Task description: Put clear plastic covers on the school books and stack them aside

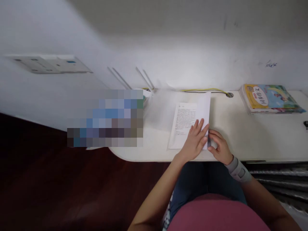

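A book (184, 122) lies on the white desk in front of me, a printed page showing on its left side. Along its right side stands a blank white leaf or flap (204, 106). My left hand (195, 141) rests flat across the page and this flap, fingers spread. At the book's lower right edge, my right hand (218, 147) curls its fingers and thumb around a dark strip of the edge; the exact grip is partly hidden. A hazy see-through sheet (158, 110), like clear plastic film, extends left of the book.
A stack of picture-covered books (271, 98) sits at the back right of the desk (228, 128). A yellow cable (204, 89) runs along the wall to a cable hole (230, 95). Blurred-out items (108, 118) occupy the left end. A socket panel (50, 64) is on the left wall.
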A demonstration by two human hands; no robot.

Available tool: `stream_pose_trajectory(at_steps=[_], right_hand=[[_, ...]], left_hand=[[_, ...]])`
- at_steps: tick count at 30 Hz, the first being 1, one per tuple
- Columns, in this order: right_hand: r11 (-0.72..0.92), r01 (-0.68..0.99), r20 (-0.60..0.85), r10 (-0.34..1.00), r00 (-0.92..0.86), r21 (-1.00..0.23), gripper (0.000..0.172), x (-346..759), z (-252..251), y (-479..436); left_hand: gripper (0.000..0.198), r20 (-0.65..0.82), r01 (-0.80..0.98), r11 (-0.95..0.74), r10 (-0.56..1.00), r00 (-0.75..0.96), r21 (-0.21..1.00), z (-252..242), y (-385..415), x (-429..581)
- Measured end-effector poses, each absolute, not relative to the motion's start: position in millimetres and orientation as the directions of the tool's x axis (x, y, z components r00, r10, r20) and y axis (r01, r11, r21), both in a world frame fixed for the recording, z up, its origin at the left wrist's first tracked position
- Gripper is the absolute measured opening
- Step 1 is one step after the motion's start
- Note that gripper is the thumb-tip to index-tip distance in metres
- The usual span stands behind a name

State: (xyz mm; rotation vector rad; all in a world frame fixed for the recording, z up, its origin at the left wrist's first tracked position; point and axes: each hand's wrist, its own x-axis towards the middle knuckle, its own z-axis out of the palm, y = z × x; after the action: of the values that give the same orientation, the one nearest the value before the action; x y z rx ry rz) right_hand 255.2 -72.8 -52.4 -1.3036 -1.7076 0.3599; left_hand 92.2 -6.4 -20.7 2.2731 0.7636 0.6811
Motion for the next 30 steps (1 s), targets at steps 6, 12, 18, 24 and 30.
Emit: stream_pose_trajectory(at_steps=[6, 12, 18, 24, 30], right_hand=[[0.083, 0.218, 0.138, 0.958, 0.25, -0.972, 0.033, 262, -39, -80], [0.071, 0.053, 0.082, 0.965, 0.248, -0.996, 0.038, 252, -30, -69], [0.044, 0.096, 0.064, 0.976, 0.21, -0.994, 0.044, 262, -28, -61], [-0.081, 0.88, 0.336, 0.905, 0.262, -0.467, 0.04, 325, -48, -76], [-0.181, 0.953, 0.25, 0.938, 0.241, -0.243, 0.05, 338, -73, -93]], left_hand=[[0.053, 0.26, 0.5, -0.706, 0.674, 0.692, 0.501, -28, -15, 119], [0.068, 0.332, 0.487, -0.717, 0.677, 0.657, 0.499, -29, -12, 109], [0.078, 0.316, 0.51, -0.783, 0.615, 0.723, 0.355, -29, -12, 108], [0.057, 0.21, 0.577, -0.811, 0.582, 0.785, 0.093, -24, -20, 144], [0.05, 0.151, 0.557, -0.83, 0.555, 0.818, 0.036, -34, -26, 173]])
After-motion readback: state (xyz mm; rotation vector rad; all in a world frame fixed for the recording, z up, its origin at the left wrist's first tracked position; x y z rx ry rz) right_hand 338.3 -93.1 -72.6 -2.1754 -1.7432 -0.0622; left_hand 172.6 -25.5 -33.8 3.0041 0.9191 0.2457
